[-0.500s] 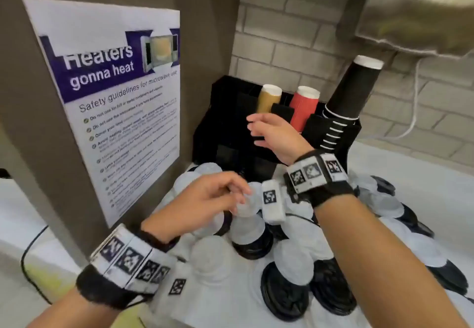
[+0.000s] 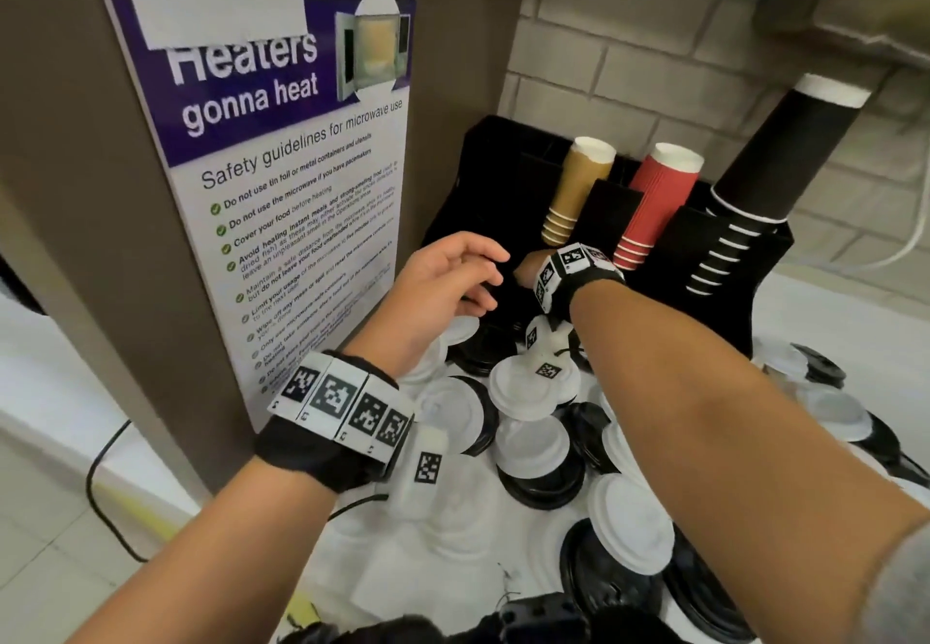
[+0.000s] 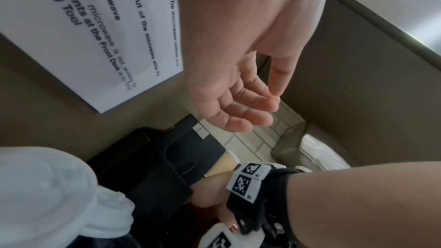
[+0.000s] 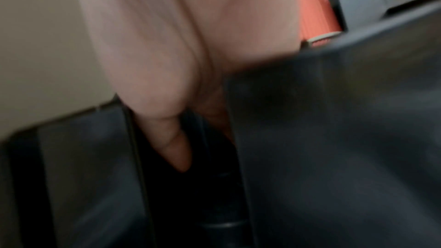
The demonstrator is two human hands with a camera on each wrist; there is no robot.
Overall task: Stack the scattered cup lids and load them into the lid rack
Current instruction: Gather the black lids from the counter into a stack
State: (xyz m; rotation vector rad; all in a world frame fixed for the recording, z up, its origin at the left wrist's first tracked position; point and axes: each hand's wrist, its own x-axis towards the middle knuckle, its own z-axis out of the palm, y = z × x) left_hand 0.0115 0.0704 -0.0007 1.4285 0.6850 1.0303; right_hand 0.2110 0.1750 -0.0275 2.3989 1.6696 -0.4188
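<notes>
Several white lids and black lids lie scattered in a heap on the counter in front of the black lid rack. My left hand hovers above the heap, just before the rack, fingers relaxed and palm empty. My right hand reaches down into a rack slot and is mostly hidden behind its wristband. The right wrist view is blurred: one finger points down into the dark slot of the rack. Whether it holds lids cannot be seen.
Brown cups, red cups and black cups stand stacked in the rack's back slots. A cabinet side with a microwave poster stands close on the left. A brick wall is behind, with a cable at lower left.
My left hand has risen from the lid heap, where its fingers were curled, up toward the rack and now lies open. My right hand has sunk from the rack's top edge deeper into the slot.
</notes>
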